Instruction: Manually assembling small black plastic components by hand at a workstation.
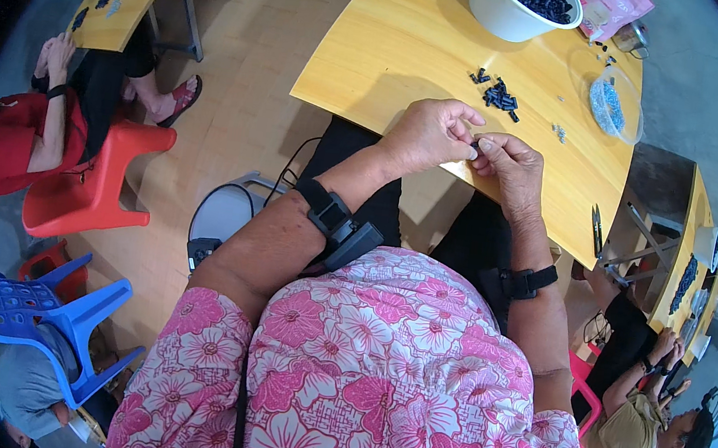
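Observation:
Near the front edge of the yellow wooden table, my left hand and my right hand meet fingertip to fingertip. Between them they pinch a small black piece, mostly covered by the fingers. Just beyond lies a loose pile of short black cylindrical pieces. Tiny pale, clear-looking parts are scattered to the right of my right hand. A round clear tub with small bluish parts stands farther right. At the back, a white bowl is heaped with black pieces.
Black-handled snips lie at the table's right edge. A pink packet and a glass jar stand at the back right. Co-workers sit at other tables to both sides. Red and blue plastic stools are on the left.

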The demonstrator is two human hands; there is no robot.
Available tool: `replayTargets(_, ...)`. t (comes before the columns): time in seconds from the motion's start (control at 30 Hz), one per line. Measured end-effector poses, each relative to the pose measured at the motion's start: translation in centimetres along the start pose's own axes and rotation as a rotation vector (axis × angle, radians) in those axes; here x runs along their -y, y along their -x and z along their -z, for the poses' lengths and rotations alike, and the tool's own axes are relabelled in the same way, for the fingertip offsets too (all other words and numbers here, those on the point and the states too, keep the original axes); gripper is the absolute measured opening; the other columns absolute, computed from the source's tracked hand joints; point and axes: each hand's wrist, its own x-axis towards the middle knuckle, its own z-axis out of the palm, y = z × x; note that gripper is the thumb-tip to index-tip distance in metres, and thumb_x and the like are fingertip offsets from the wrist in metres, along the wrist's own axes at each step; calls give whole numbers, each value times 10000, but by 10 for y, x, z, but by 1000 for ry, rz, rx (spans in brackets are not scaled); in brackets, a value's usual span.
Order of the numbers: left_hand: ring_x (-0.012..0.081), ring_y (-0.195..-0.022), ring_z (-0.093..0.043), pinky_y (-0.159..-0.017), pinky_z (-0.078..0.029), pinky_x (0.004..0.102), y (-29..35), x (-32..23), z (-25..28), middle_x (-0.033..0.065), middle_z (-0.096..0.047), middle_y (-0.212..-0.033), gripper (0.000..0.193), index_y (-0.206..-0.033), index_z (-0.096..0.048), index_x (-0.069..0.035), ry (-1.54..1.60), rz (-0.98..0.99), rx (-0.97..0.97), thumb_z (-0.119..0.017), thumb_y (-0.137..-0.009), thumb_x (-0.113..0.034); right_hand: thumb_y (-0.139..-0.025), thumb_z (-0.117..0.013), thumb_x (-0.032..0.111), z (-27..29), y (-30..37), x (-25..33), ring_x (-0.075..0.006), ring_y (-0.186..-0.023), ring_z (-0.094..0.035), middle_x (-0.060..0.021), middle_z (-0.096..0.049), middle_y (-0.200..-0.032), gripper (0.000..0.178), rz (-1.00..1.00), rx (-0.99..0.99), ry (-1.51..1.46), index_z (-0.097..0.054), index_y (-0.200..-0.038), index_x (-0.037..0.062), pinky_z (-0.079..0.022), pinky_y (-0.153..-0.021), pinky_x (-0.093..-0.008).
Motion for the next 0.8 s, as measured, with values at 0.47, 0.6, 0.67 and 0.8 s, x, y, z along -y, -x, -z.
replayTargets(0.47, 105, -795, -659, -726, -547, 257, 5, -11, -8, 59, -703, -866, 370, -1123, -645, 7, -145, -15, -122, -768, -791, -104, -918, -663, 133, -3, 0, 1, -79, -666, -591, -11, -657, -756, 154, -31, -16, 7, -700, -953, -12, -493, -636, -219)
replayTargets(0.6, 99, -803, -656, -725, -545, 251, 4, -8, -9, 57, -700, -864, 349, -1121, -646, 10, -113, -8, -122, -755, -800, -72, -923, -659, 130, -3, 1, -5, -68, -662, -585, -6, -657, -760, 153, 33, -34, 44, -702, -959, -12, -489, -631, -206)
replayTargets(0.67, 100, -808, -656, -729, -544, 250, 3, -4, -7, 57, -700, -870, 347, -1126, -645, 12, -83, -4, -96, -750, -804, -65, -923, -657, 127, -4, 1, -7, -69, -663, -586, -8, -658, -761, 156, 34, -38, 38, -704, -969, -14, -490, -631, -206)
replayTargets(0.8, 104, -824, -657, -741, -542, 243, -3, -3, 1, 61, -701, -900, 355, -1147, -640, 18, 69, 51, -6, -742, -814, -51, -929, -645, 116, -2, 1, -6, -74, -667, -590, -14, -663, -767, 168, 46, -36, 26, -706, -1003, -22, -494, -628, -210)
